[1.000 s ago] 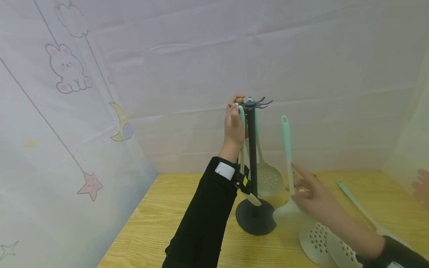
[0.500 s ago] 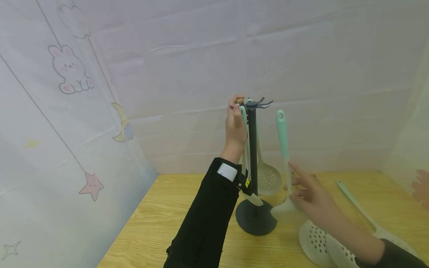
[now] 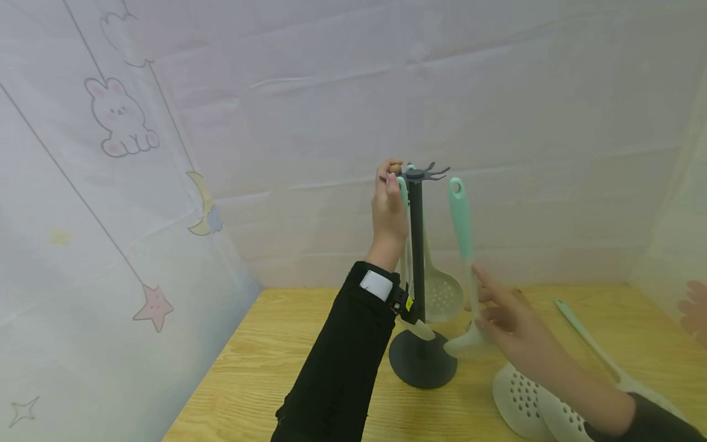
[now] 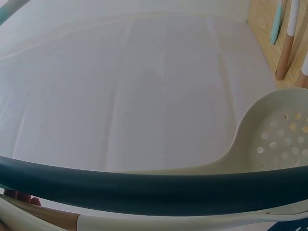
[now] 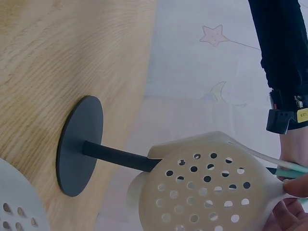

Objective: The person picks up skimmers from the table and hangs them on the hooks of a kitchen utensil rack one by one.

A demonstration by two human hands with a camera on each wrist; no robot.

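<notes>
Hanging is partly done: slotted spoon (image 3: 442, 294) hangs on the rack (image 3: 415, 245) mid-frame. Left hand (image 3: 388, 212) pinches a handle at the hooks; right hand (image 3: 510, 325) grasps a raised ladle (image 3: 463, 258). 3 utensils (image 3: 530, 405) lie on the counter (image 3: 265, 368), lower right.

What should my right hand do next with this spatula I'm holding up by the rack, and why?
Probably lift the spatula a little higher and toward the rack. Your right hand holds it upright, its handle hole just below the free hooks, while your left hand holds an utensil at the top.
</notes>
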